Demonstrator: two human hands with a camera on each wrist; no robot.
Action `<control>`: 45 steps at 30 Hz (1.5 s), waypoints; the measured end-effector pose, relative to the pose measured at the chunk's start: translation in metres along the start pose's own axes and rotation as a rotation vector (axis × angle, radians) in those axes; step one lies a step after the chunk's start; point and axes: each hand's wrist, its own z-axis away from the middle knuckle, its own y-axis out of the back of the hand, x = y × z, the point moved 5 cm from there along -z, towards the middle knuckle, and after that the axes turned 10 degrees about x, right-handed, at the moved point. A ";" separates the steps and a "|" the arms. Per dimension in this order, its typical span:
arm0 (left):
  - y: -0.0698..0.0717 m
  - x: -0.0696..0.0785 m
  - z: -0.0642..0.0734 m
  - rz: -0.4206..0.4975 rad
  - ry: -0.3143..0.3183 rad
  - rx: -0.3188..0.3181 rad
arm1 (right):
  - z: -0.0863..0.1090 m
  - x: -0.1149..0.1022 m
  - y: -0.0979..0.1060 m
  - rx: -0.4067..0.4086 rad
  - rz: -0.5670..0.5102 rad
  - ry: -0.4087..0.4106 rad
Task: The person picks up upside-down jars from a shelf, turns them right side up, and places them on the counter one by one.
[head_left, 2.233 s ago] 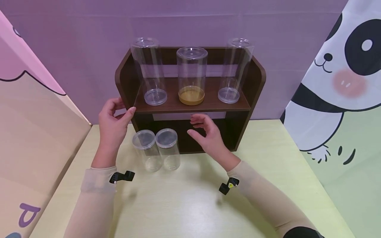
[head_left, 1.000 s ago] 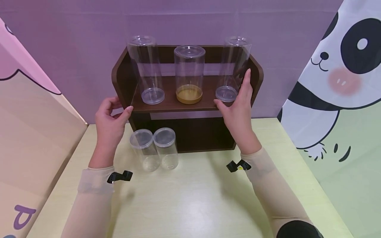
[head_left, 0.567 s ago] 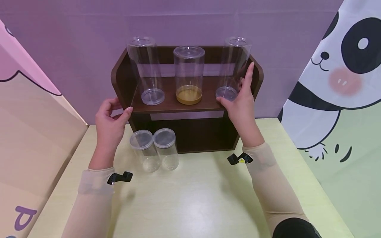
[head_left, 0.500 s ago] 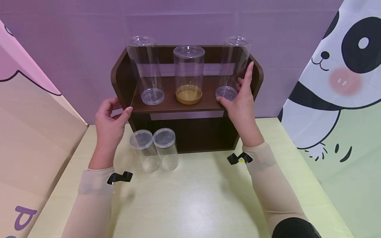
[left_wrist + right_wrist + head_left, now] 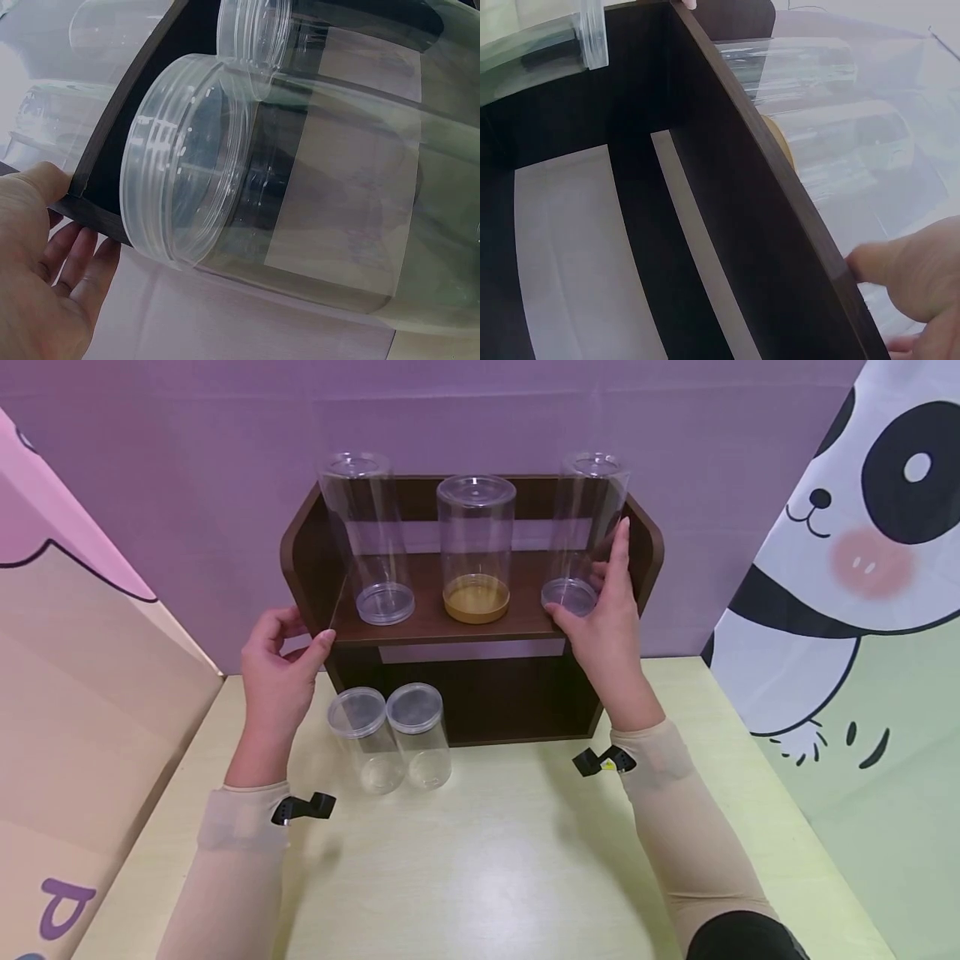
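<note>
A dark brown two-tier shelf (image 5: 480, 635) stands on the table. My left hand (image 5: 281, 672) grips its left side panel, thumb at the front of the upper board. My right hand (image 5: 611, 639) holds the base of the right-hand clear jar (image 5: 581, 527) on the upper board; its thumb is in front, its index finger points up and other fingers lie partly hidden behind the jar. Beside it stand a clear jar with a gold lid (image 5: 477, 602) underneath and another clear jar (image 5: 378, 543) at the left.
Two smaller clear jars with lids, one left (image 5: 371, 747) and one right (image 5: 422, 743), stand on the pale table (image 5: 480, 860) in front of the shelf's lower left. A purple backdrop (image 5: 480, 410) hangs behind. A panda-printed panel (image 5: 870, 568) is at the right.
My right hand has moved from in front of the lower shelf up to the right-hand jar. That jar has lately shifted slightly left. My left hand keeps its place.
</note>
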 end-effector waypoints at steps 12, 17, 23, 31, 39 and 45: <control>0.000 -0.001 -0.001 -0.010 0.010 -0.001 | 0.010 0.003 0.012 -0.096 -0.229 0.077; 0.000 -0.001 0.000 -0.003 0.012 -0.004 | 0.019 0.004 0.016 -0.142 -0.275 0.069; -0.001 -0.002 0.001 -0.004 0.016 -0.007 | 0.034 0.001 0.019 -0.194 -0.359 0.140; -0.001 0.000 0.000 0.008 0.011 0.000 | 0.051 -0.009 0.022 -0.241 -0.465 0.224; -0.001 0.000 -0.002 -0.001 0.023 0.002 | 0.068 -0.019 0.020 -0.306 -0.490 0.238; -0.001 0.000 -0.001 -0.006 0.028 -0.002 | 0.082 -0.017 0.010 -0.354 -0.502 0.242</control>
